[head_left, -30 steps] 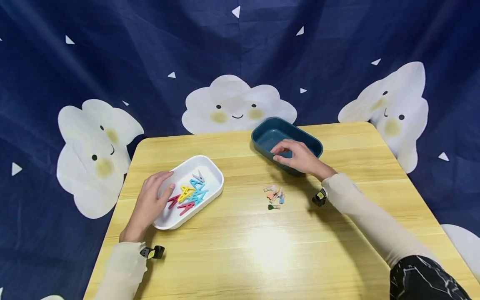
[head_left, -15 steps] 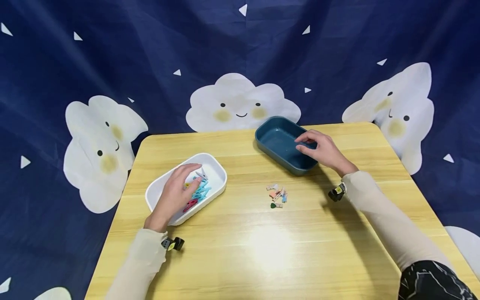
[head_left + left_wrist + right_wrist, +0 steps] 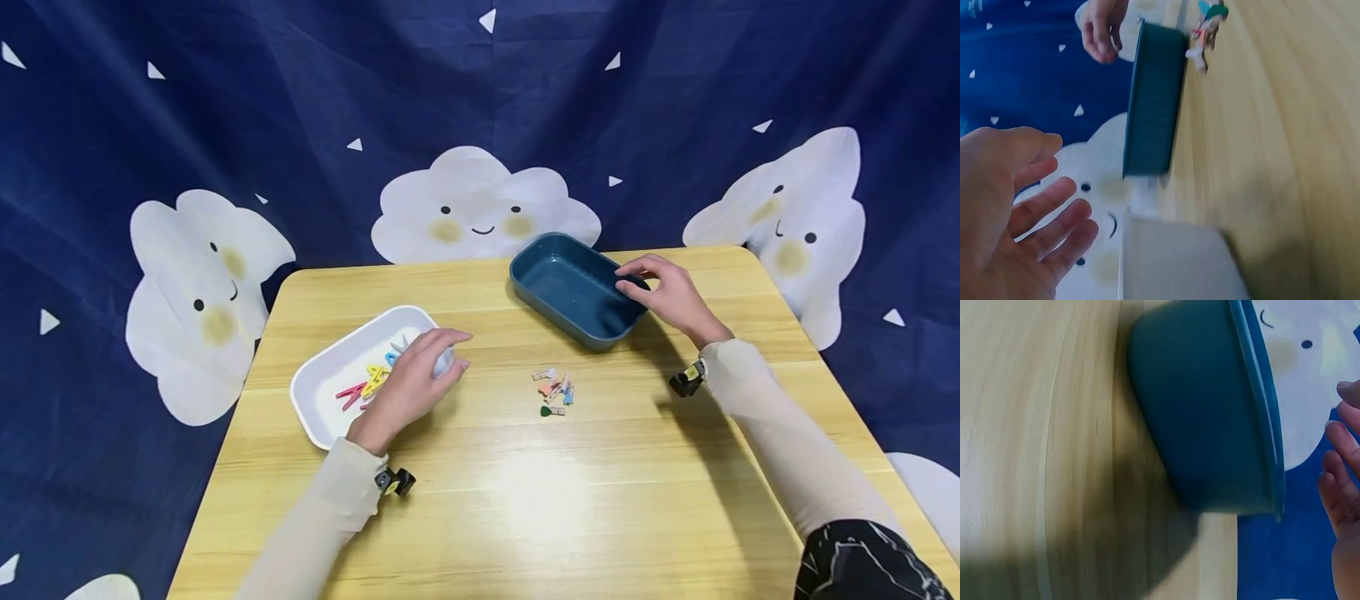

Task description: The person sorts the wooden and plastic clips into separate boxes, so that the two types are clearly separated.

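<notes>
Currently, the left hand (image 3: 415, 379) hangs over the right side of the white tray (image 3: 318, 400), left of the frame's centre, its fingers spread, loosely bent and holding nothing. Its fingertips reach past the tray's right rim, and the left wrist view shows them apart from the tray. Inside the tray, red, yellow, blue and grey plastic pegs (image 3: 372, 382) lie just left of this hand, which hides some of them.

Over at the right, the right hand (image 3: 672, 298) is poised above the right end of the teal tray (image 3: 570, 292), its fingers softly bent around air. The right wrist view shows a gap between these fingers and the teal rim.

Between the 2 hands, slightly right of the frame's centre, a small cluster of decorated mini pegs (image 3: 555, 392) lies on the wooden table (image 3: 465, 517), below the teal tray and well apart from either hand. 1 mini peg with a dark green head sits at the cluster's lower edge. Behind, across the top of the frame, hangs a navy curtain (image 3: 300, 75) with white clouds.
</notes>
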Motion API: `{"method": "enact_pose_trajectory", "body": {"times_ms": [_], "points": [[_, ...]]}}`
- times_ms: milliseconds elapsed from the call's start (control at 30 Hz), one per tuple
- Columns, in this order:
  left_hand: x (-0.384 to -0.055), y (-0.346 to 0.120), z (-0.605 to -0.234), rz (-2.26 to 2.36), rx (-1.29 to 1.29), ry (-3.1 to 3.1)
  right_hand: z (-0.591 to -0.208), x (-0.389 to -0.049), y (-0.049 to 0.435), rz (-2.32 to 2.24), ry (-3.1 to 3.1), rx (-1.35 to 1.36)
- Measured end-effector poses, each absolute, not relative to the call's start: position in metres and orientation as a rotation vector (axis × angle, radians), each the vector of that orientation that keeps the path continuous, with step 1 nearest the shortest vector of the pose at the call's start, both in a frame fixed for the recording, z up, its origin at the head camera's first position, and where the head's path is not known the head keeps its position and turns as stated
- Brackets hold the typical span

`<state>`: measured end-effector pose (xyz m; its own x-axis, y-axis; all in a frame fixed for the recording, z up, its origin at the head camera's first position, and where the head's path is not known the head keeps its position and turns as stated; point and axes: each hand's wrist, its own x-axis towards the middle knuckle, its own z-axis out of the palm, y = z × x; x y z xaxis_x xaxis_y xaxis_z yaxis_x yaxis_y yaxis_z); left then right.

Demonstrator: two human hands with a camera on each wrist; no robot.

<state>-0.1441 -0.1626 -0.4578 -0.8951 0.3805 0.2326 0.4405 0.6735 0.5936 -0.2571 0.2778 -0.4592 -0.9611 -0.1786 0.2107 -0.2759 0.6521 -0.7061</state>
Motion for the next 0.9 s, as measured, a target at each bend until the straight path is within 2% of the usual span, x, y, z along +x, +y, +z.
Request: {"method": "enact_pose_trajectory", "body": {"times_ms": [567, 900], "points": [[-0.136, -0.111, -0.472, -1.138, -0.913, -2.930, -0.487, -0.263, 0.297, 1.470, -2.617, 0.269], [-0.140, -0.090, -0.496, -1.152, -1.054, -2.980, -0.506, -0.263, 0.304, 1.647, -2.677, 0.214]]}}
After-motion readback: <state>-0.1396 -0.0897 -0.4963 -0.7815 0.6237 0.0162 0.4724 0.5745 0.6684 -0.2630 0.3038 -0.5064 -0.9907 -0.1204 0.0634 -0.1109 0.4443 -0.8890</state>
